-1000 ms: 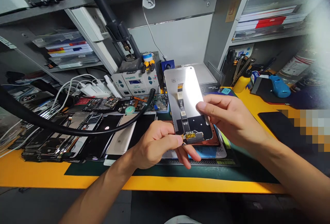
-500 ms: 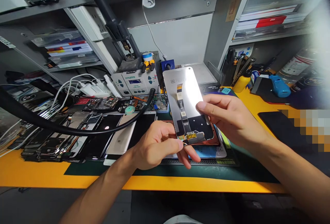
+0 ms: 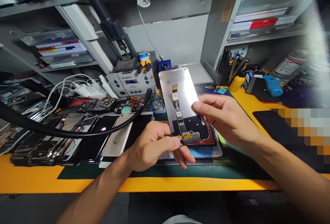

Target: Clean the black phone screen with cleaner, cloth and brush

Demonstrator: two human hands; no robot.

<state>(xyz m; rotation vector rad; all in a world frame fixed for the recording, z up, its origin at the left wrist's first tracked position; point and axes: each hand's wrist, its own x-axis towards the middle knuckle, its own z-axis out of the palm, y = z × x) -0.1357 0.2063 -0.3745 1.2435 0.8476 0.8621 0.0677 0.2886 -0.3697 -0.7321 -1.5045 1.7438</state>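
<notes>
A phone screen (image 3: 185, 97) is held up above the bench, its silvery back facing me and a dark flex cable (image 3: 178, 109) running down to the lower edge. My left hand (image 3: 156, 146) pinches its lower left corner between thumb and fingers, near the gold-coloured connector strip (image 3: 187, 136). On the right edge, my right hand (image 3: 221, 114) grips with the thumb on the back face; its other fingers are partly hidden behind the panel. Beneath the screen lies a reddish-brown phone-sized piece (image 3: 211, 136), mostly covered.
Several phones, including a gold one (image 3: 119, 135), and stripped phone parts (image 3: 38, 145) line the left side. A thick black hose (image 3: 77, 134) arches across them. Behind stand a soldering station (image 3: 131, 83) and circuit boards (image 3: 154, 104). At right are a yellow bottle (image 3: 235, 84) and a black mat (image 3: 273, 127).
The whole scene sits slightly further left, as the camera has turned a little. Both hands keep the same hold on the phone screen, which shows hardly any tilt change.
</notes>
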